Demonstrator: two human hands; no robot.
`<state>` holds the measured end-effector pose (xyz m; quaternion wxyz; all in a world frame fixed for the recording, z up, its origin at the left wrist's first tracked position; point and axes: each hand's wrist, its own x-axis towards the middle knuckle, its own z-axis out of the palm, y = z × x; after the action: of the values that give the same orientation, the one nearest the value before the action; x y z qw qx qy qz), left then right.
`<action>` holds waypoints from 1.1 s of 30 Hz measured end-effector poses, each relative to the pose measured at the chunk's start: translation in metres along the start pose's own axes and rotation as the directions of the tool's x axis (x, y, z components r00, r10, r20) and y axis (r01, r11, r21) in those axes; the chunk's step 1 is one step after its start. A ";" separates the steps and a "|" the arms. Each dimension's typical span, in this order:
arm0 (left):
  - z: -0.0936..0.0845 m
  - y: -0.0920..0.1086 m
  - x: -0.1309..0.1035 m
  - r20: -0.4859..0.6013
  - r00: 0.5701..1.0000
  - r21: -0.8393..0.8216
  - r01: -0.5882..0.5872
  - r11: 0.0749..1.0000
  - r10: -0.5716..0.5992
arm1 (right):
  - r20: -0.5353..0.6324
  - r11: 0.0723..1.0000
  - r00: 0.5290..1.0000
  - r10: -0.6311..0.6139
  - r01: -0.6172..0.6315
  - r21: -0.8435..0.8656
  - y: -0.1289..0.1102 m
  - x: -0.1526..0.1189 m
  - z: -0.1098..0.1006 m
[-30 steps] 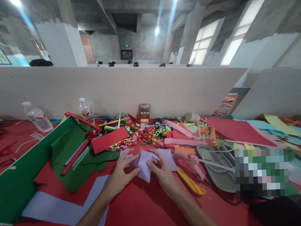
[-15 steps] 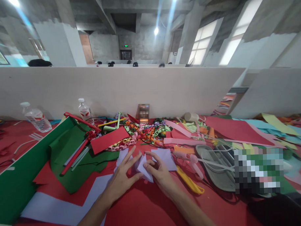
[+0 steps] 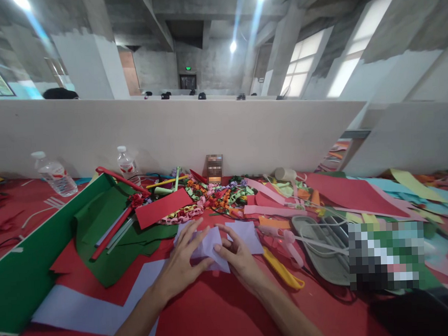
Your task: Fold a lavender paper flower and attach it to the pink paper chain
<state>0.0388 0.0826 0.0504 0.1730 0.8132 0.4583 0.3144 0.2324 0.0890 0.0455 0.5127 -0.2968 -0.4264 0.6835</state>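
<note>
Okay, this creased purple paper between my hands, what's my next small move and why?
Probably steady the purple paper with your left hand and press its raised crease with your right hand, since it sits between both hands and stands folded up rather than lying flat.

Item: one folded pale lilac paper piece (image 3: 212, 242), creased into angled panels, tilted, one pointed corner downward, over the red tabletop (image 3: 199, 311).

both forearms (image 3: 141, 310) angle inward, left hand (image 3: 183, 255) with fingers (image 3: 185, 234) stretched forward, right hand (image 3: 240, 255) more curled, thumbs (image 3: 203, 265) turned inward
</note>
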 end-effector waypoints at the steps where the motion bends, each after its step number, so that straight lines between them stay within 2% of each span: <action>1: 0.001 -0.001 0.000 -0.003 1.000 0.012 -0.004 1.000 0.004 | 0.012 1.000 1.000 0.003 -0.003 -0.003 0.000 0.000 0.000; 5: 0.002 -0.004 0.001 -0.005 1.000 0.113 -0.022 0.993 0.023 | 0.031 0.999 0.999 0.027 -0.026 -0.043 -0.002 0.000 -0.001; 10: 0.000 -0.005 0.000 -0.024 0.999 0.176 -0.022 0.984 0.027 | -0.035 0.999 0.999 -0.015 0.013 -0.047 -0.003 -0.001 0.001; 15: -0.001 -0.003 0.000 -0.040 0.997 0.033 -0.057 0.998 0.058 | -0.047 0.998 0.998 -0.051 0.049 -0.036 -0.001 -0.001 0.002; 20: 0.006 -0.006 0.000 -0.034 0.999 -0.202 0.031 0.979 -0.038 | -0.057 0.991 0.994 -0.089 0.083 -0.100 0.000 0.000 0.000; 23: 0.007 -0.004 0.001 -0.028 0.995 -0.284 0.080 0.955 -0.091 | -0.067 0.988 0.993 -0.101 0.092 -0.126 -0.002 -0.001 0.002; 28: 0.004 0.002 0.002 -0.036 0.994 -0.338 0.088 0.937 -0.106 | -0.071 0.979 0.993 -0.096 0.081 -0.188 -0.005 -0.001 0.005; 33: 0.004 0.000 0.001 -0.042 0.993 -0.286 0.094 0.954 -0.111 | -0.079 0.973 0.991 -0.109 0.090 -0.210 -0.004 0.000 0.004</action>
<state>0.0420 0.0835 0.0479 0.2905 0.7458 0.4549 0.3904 0.2302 0.0882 0.0508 0.5316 -0.3569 -0.4859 0.5950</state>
